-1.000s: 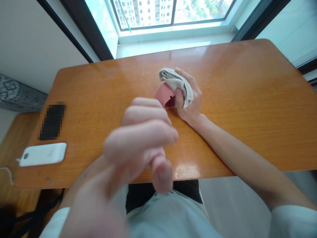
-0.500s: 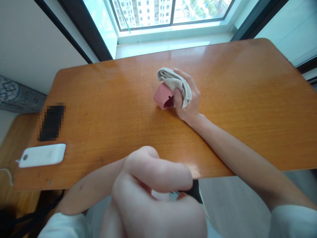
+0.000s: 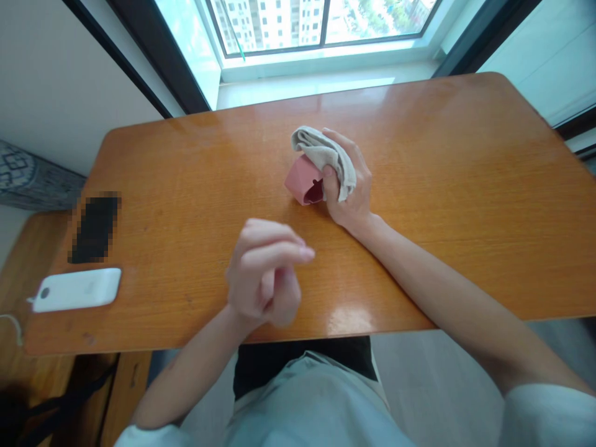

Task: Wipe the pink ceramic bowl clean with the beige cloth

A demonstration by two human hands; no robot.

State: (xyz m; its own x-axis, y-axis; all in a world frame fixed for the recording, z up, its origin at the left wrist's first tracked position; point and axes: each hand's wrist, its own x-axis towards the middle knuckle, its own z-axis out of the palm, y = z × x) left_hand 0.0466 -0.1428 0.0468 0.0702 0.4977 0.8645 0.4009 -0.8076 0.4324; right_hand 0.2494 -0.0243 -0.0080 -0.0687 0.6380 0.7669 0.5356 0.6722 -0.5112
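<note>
My right hand (image 3: pixel 354 186) rests on the orange wooden table (image 3: pixel 442 180) near its middle, gripping a beige cloth (image 3: pixel 326 152) pressed against a small pink cup (image 3: pixel 300 180) that lies on its side with its opening toward me. My left hand (image 3: pixel 265 273) hovers above the table's near edge, fingers loosely curled and holding nothing, about a hand's width from the pink cup.
A white flat device (image 3: pixel 77 289) with a cord lies at the table's near left corner. A dark blurred-out rectangle (image 3: pixel 94 227) sits just beyond it. A window (image 3: pixel 321 25) runs along the far side, with a wall at the left.
My left hand, close to the camera before, dropped low and then moved out over the table's near edge. The right hand with cloth and cup stayed nearly still, shifting slightly left.
</note>
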